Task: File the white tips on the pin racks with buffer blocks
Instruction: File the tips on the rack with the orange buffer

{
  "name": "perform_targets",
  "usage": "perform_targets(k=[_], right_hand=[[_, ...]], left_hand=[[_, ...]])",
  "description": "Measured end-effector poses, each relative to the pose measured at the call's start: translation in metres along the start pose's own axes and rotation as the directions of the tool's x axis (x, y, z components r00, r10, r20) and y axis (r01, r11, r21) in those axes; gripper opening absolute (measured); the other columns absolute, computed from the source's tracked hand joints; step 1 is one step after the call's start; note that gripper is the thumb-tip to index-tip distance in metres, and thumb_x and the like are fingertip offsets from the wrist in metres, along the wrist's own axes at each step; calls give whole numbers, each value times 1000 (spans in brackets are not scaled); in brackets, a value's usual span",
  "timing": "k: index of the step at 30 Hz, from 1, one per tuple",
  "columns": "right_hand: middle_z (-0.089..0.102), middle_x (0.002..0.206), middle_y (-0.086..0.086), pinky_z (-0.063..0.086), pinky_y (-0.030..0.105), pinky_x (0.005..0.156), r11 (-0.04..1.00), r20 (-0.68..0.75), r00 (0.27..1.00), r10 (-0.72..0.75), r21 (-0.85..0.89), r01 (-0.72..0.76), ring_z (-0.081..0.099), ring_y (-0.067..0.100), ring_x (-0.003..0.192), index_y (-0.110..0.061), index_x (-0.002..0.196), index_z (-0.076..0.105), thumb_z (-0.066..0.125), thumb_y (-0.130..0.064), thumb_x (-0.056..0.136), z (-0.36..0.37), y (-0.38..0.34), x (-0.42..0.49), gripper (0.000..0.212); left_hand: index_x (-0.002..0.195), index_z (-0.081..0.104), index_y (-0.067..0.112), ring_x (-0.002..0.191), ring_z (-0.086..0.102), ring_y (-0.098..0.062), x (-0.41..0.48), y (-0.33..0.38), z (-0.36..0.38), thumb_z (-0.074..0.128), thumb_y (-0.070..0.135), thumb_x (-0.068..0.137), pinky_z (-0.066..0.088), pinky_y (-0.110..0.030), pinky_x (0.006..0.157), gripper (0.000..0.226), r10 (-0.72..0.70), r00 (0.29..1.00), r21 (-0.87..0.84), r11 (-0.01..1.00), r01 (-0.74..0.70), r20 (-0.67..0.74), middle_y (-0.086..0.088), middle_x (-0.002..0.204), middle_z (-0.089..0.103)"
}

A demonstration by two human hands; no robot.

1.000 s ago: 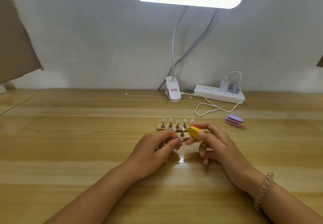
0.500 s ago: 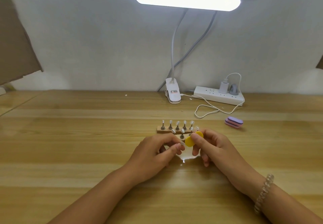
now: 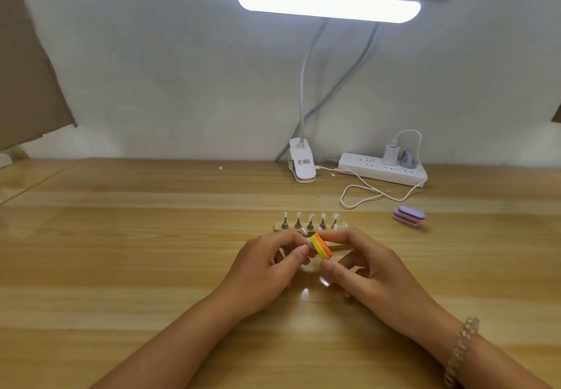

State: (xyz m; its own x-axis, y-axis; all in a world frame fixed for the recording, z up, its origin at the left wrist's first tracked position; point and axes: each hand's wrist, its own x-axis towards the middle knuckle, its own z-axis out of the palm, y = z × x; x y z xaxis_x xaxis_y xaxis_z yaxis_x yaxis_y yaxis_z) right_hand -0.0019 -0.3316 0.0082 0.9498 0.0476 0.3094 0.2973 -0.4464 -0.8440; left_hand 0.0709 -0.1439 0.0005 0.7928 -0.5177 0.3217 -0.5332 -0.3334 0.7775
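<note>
Now 2 hands: right hand point(image 3: 367, 264) pinches 1 orange buffer block point(image 3: 321, 246), left hand point(image 3: 267, 262) pinches 1 pin point(image 3: 309, 244)

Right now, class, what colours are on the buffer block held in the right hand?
Orange and yellow layers on the buffer block, seen in the head view.

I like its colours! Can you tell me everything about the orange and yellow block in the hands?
The buffer block is small, oblong with rounded ends, and looks like foam layered orange, white and yellow. It is tilted, held just in front of the pin racks. The right hand pinches it; the left hand holds something small against its end.
</note>
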Motion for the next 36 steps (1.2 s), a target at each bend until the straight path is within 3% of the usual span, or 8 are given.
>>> perform_targets(k=[5,9,15,21,26,30,36], right_hand=[[65,111,-17,53,23,56,999,1,1000,20,33,-20,70,14,68,-25,108,59,78,-18,83,3,2,0,33],[67,110,-14,53,26,57,995,7,999,52,81,-52,70,18,76,-32,106,61,73,-44,78,1,2,0,32],[66,104,-14,55,30,53,989,-44,994,96,121,-90,67,18,64,-24,106,60,74,-43,71,1,1,3,43],[65,100,-16,57,35,54,996,-17,997,71,59,-70,63,18,61,-33,113,59,78,-48,66,3,-3,0,53],[69,96,-12,55,33,50,988,-69,991,116,111,-108,63,20,58,-27,105,64,76,-48,64,3,-1,3,47],[71,102,-2,53,26,55,965,-49,988,148,226,-133,64,14,63,-23,110,65,71,-44,72,1,0,4,44],[71,94,0,52,28,57,897,-9,974,228,391,-207,65,23,68,-15,112,64,50,-28,95,-5,-1,5,25]], left_hand=[[89,69,29,57,58,-11,0,0,0,59,22,98,51,-43,64,15,-1,1000,51,999,1,0,14,80,68],[84,66,35,57,57,-10,-2,0,0,58,27,97,51,-43,64,18,19,1000,54,998,-20,4,19,77,66],[82,56,48,67,59,-6,-5,3,1,52,34,93,44,-28,60,19,136,989,156,977,-143,55,24,78,62],[88,64,32,59,57,-1,-2,-2,1,55,30,96,45,-29,57,12,128,992,109,986,-129,13,24,72,60],[90,63,30,58,58,-7,-4,0,2,51,33,94,48,-33,58,13,150,988,108,982,-154,46,23,74,60],[92,64,29,52,62,-10,-4,0,0,53,27,99,54,-39,61,13,113,992,52,992,-116,57,21,86,69],[96,60,31,54,62,-7,-6,2,2,48,29,103,54,-38,64,14,102,992,97,989,-109,75,24,96,71]])
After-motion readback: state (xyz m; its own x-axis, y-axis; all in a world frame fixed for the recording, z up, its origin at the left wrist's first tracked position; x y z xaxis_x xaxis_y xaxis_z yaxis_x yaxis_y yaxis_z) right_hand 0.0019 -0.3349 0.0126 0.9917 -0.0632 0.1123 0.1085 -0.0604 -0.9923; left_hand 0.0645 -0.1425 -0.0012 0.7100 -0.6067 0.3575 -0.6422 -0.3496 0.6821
